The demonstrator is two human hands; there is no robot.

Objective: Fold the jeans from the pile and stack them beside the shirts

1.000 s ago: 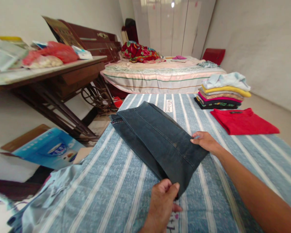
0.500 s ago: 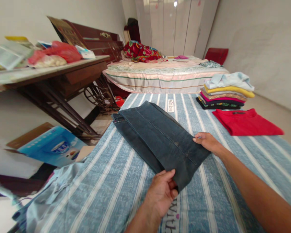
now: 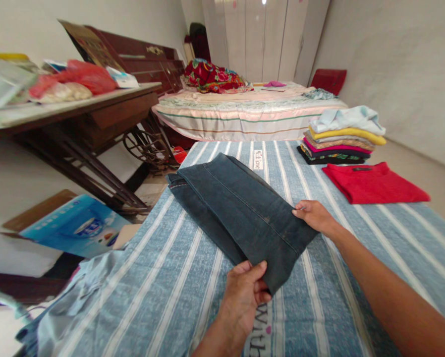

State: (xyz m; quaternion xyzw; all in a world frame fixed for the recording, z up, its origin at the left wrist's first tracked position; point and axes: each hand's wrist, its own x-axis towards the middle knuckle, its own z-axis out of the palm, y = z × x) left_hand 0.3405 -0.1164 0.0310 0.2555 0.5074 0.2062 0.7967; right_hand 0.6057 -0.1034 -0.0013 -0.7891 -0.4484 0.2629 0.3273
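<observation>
Dark blue jeans, folded into layers, lie slantwise on the blue-and-white striped bed sheet. My left hand pinches their near left corner between thumb and fingers. On the right edge, my right hand grips the cloth, thumb on top and fingers partly hidden beneath. The end between both hands looks slightly raised, while the far end rests on the sheet. A folded red shirt lies flat to the right of my right hand.
Behind the red shirt stands a stack of folded clothes. Farther back is a second bed with a red floral blanket. On the left are a sewing-machine table carrying bags, a blue box, and grey cloth at the bed's edge.
The view has shifted slightly, so everything sits a little farther left and higher. Both hands keep the same hold on the jeans, which look nearly unchanged.
</observation>
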